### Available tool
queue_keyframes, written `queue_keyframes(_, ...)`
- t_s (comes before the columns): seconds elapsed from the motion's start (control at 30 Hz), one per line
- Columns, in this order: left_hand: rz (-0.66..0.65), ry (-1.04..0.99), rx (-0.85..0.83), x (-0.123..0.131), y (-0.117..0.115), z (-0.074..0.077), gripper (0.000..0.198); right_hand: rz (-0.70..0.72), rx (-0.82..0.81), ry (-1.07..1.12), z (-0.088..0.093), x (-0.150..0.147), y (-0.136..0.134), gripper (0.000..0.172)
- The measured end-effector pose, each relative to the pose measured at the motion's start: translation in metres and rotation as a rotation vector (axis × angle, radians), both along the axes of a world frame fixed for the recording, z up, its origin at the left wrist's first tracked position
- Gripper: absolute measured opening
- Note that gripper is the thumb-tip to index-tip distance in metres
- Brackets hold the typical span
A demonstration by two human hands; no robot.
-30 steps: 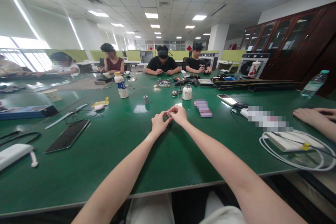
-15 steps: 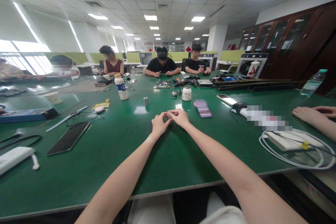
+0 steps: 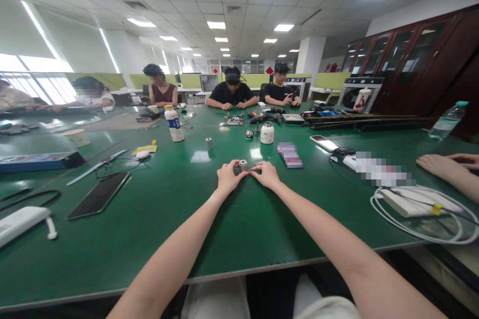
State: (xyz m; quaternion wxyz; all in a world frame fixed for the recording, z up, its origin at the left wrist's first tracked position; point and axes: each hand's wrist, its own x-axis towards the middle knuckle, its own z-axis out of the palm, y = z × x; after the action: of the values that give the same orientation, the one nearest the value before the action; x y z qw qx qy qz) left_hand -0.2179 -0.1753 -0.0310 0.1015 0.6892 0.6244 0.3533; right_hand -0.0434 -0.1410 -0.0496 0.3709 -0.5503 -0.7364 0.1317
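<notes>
A small silver metal cylinder (image 3: 243, 165) with a round hole in its top stands upright on the green table (image 3: 209, 239). My left hand (image 3: 228, 178) grips it from the left between thumb and fingers. On its right side my right hand (image 3: 266, 174) is close by, thumb and fingertips drawn together near the cylinder's base; whether they touch it or pinch anything is too small to tell. Another silver cylinder (image 3: 209, 143) stands farther off to the left. Beyond my hands are small metal parts (image 3: 249, 134) and a white jar (image 3: 267, 133).
Left lie a dark tablet (image 3: 99, 195), a pink mouse (image 3: 142, 154) and a bottle (image 3: 174, 123). Right are a phone (image 3: 324, 143), a white box (image 3: 415, 202) with coiled cable, and another person's hands (image 3: 439, 164). Several people sit around the table.
My right hand has drawn back from the top of the cylinder and moved right and lower, so the cylinder's top now shows. My left hand has stayed about where it was.
</notes>
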Motion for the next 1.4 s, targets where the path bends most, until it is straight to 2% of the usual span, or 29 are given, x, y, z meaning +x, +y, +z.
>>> queue_keyframes(0.17, -0.003, 0.034, -0.034, 0.0, -0.001, 0.001, 0.046, 0.089, -0.036, 0.115, -0.005, -0.001, -0.002, 0.028)
queue_keyframes(0.27, -0.004, 0.041, -0.032, 0.0, -0.002, 0.001, 0.046, 0.07, -0.098, 0.224, 0.0, -0.006, 0.001, 0.025)
queue_keyframes(0.37, 0.002, 0.043, -0.039, 0.0, -0.001, 0.0, 0.045, 0.001, -0.046, 0.398, 0.011, -0.013, 0.007, 0.02)
queue_keyframes(0.5, 0.0, 0.04, -0.048, 0.0, -0.001, 0.001, 0.044, 0.118, 0.003, 0.556, 0.028, -0.027, 0.013, 0.018)
queue_keyframes(0.63, -0.005, 0.048, -0.067, 0.001, -0.002, 0.003, 0.045, 0.223, -0.018, 0.493, 0.036, -0.038, 0.01, 0.016)
queue_keyframes(1.03, -0.022, 0.022, -0.055, -0.001, -0.002, 0.001, 0.043, 0.178, 0.034, 0.271, 0.044, -0.038, -0.002, 0.012)
queue_keyframes(1.13, -0.016, 0.024, -0.056, -0.001, -0.001, 0.001, 0.045, 0.108, 0.035, 0.24, 0.045, -0.038, -0.003, 0.005)
queue_keyframes(1.23, -0.011, 0.027, -0.06, -0.001, -0.001, 0.0, 0.046, 0.053, 0.069, 0.237, 0.044, -0.036, -0.003, 0.013)
queue_keyframes(1.4, -0.006, 0.05, -0.073, 0.0, -0.001, 0.002, 0.045, 0.188, 0.06, 0.289, 0.039, -0.036, -0.001, 0.022)
